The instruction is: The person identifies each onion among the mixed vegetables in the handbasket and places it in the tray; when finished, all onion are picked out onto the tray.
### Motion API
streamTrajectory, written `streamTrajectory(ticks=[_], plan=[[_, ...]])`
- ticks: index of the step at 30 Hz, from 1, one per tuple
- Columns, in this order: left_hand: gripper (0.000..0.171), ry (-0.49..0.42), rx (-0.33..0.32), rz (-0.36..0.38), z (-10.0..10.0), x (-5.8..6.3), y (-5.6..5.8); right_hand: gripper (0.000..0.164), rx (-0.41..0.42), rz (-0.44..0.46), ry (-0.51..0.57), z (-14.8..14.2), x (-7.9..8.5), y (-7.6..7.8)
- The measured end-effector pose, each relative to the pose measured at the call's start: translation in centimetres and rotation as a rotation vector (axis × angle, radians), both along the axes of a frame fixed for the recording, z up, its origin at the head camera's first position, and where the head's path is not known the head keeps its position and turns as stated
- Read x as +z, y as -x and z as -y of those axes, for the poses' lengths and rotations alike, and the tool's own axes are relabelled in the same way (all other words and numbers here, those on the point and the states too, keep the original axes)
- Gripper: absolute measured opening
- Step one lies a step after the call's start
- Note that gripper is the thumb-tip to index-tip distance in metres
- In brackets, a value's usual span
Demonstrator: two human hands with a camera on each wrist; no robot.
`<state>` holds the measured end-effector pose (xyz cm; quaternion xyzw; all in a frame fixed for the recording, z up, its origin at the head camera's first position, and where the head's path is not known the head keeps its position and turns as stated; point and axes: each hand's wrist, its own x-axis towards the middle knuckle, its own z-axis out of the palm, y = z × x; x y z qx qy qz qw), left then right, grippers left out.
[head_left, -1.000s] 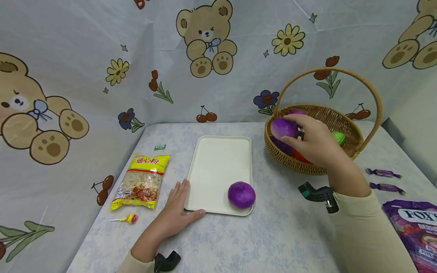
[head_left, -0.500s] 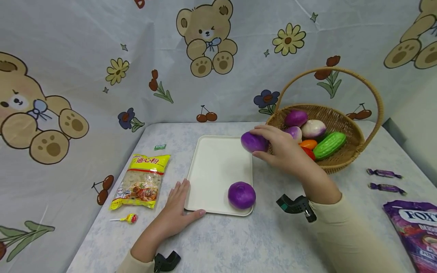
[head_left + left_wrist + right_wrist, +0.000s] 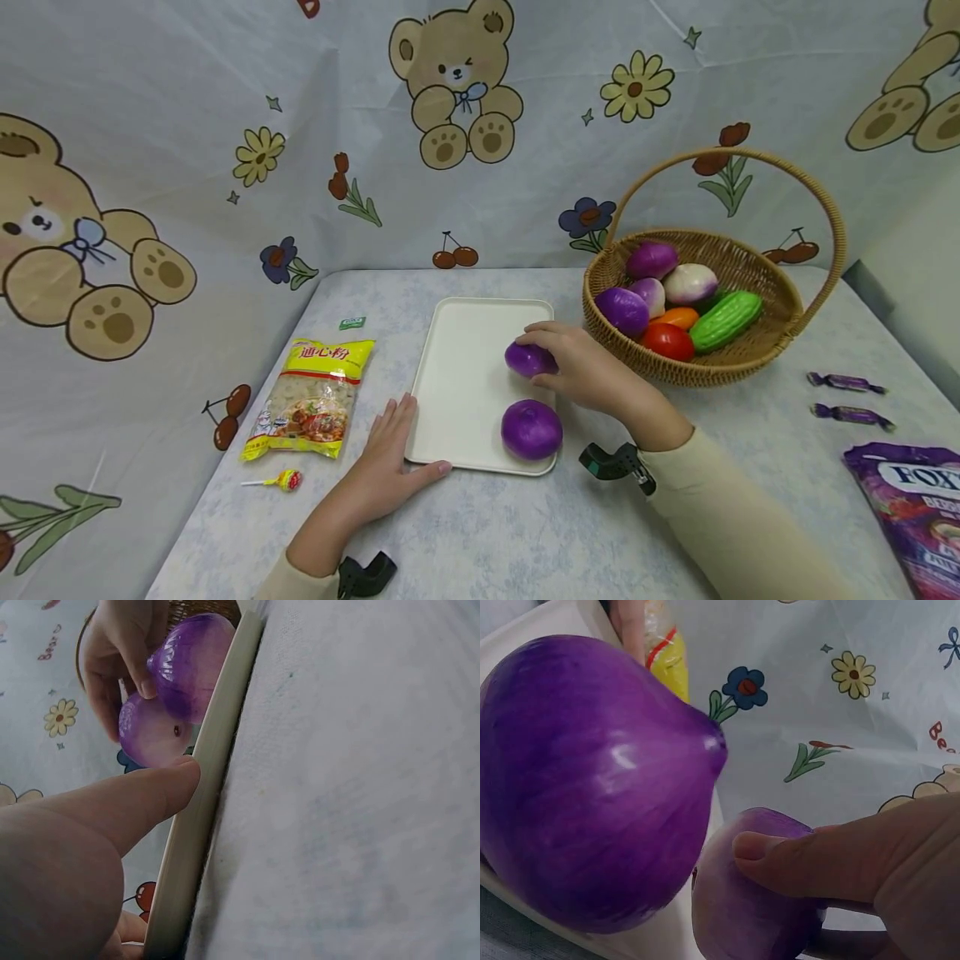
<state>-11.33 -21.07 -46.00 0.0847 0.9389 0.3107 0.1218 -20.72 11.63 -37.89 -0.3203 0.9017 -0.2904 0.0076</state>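
Observation:
My right hand (image 3: 585,368) pinches a purple onion (image 3: 527,360) over the right side of a cream tray (image 3: 465,367). In the right wrist view the thumb lies across the paler surface of this onion (image 3: 739,900). A second, larger purple onion (image 3: 531,429) sits at the tray's near right corner, its pointed tip showing in the right wrist view. My left hand (image 3: 386,462) lies with straight fingers along the tray's near left corner, the thumb touching its front edge. Whether the held onion touches the tray cannot be told.
A wicker basket (image 3: 675,371) with a tall handle holds onions, a tomato (image 3: 667,342), a cucumber (image 3: 725,321) and other vegetables. A pasta bag (image 3: 311,400) and a lollipop (image 3: 288,480) lie left; wrapped candies (image 3: 847,382) and a purple candy bag (image 3: 911,508) lie right.
My right hand has carried the onion out of the basket, leftward and toward me, to over the tray. The left hand and the onion at the tray's corner have stayed put.

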Motion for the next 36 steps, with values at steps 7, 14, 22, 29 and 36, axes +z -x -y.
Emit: streamTrajectory(ticks=[7, 14, 22, 29, 36], plan=[[0.124, 0.001, -0.011, -0.008, -0.1, 0.2, 0.1, 0.057, 0.035, 0.007, -0.025, 0.4, -1.0, 0.4], [0.122, -0.017, -0.021, -0.039, -0.1, 0.4, 0.2, 0.057, 0.053, -0.005, -0.015, 0.3, -1.1, 0.5], [0.123, -0.009, -0.023, -0.034, -0.1, 0.5, 0.4, 0.053, 0.087, -0.016, -0.027, 0.0, -0.7, 0.5], [0.124, -0.004, -0.019, -0.032, -0.1, 0.3, 0.5, 0.048, 0.113, -0.050, -0.007, -0.4, -0.1, 0.4], [0.124, 0.004, -0.009, -0.011, 0.0, -0.2, 0.1, 0.045, 0.116, -0.047, -0.020, -0.6, 0.4, -0.3]])
